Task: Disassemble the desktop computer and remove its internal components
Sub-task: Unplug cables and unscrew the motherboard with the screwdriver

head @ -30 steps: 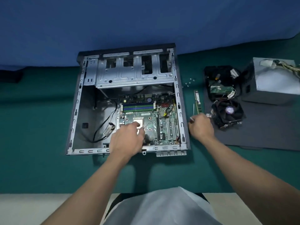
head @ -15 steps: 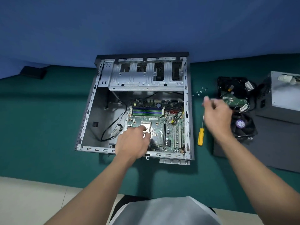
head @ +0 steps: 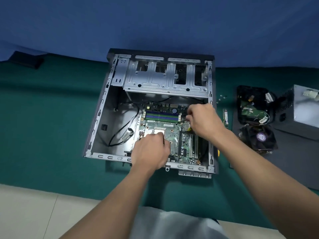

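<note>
Steadying the green motherboard [head: 176, 130] inside the open grey metal computer case [head: 101, 109] helps: left hand [head: 150, 152] rests mid-case, fingers bent, grip unclear; right hand [head: 203, 121], fingers pinching a small hidden part near the case's right wall. Pull straight, gently.

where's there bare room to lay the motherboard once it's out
The green mat left of the case is bare as far as the black block, and so is the strip in front of it. Right of the case is crowded: screws, memory stick, hard drive, fan, power supply.
</note>
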A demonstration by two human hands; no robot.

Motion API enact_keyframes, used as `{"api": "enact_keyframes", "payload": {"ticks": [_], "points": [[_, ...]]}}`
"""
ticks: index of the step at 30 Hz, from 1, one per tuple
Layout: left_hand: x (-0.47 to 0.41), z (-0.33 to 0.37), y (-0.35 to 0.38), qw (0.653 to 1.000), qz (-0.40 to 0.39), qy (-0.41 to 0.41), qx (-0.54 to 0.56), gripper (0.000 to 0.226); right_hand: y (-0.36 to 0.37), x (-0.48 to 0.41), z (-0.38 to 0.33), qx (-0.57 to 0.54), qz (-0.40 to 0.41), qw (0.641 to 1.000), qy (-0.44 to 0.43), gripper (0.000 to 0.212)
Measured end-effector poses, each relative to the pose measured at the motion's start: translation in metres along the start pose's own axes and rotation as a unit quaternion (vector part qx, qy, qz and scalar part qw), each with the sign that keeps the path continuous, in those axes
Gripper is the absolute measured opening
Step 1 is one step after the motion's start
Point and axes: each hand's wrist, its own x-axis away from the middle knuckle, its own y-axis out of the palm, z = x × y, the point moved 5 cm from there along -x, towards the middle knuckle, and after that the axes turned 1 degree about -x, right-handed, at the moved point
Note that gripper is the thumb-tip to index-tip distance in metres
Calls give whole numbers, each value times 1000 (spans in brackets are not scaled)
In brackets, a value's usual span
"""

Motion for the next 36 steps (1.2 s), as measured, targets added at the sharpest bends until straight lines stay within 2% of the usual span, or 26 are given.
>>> {"api": "enact_keyframes", "payload": {"ticks": [3, 7, 12, 15, 20, 36], "points": [[0, -1, 1, 1000, 5, 5, 12, 25, 10, -13, -4, 70, -16, 997, 19, 21], [1, -1, 0, 1000, 7, 17, 22, 24, 17, -34, -17, 142, -48, 989, 0, 37], [-1, 0, 2, 999, -16, 31, 35, 28, 30, -50, -9, 118, -82, 988, 54, 28], [-1, 1, 1, 999, -20, 36, 33, 28, 31, -51, -2, 107, -81, 988, 74, 13], [0, 1, 2, 998, -19, 42, 34, 30, 30, -52, 2, 98, -80, 988, 85, 17], [-1, 2, 1, 999, -1, 35, 38, 28, 34, -57, 10, 75, -59, 991, 89, 11]]}}
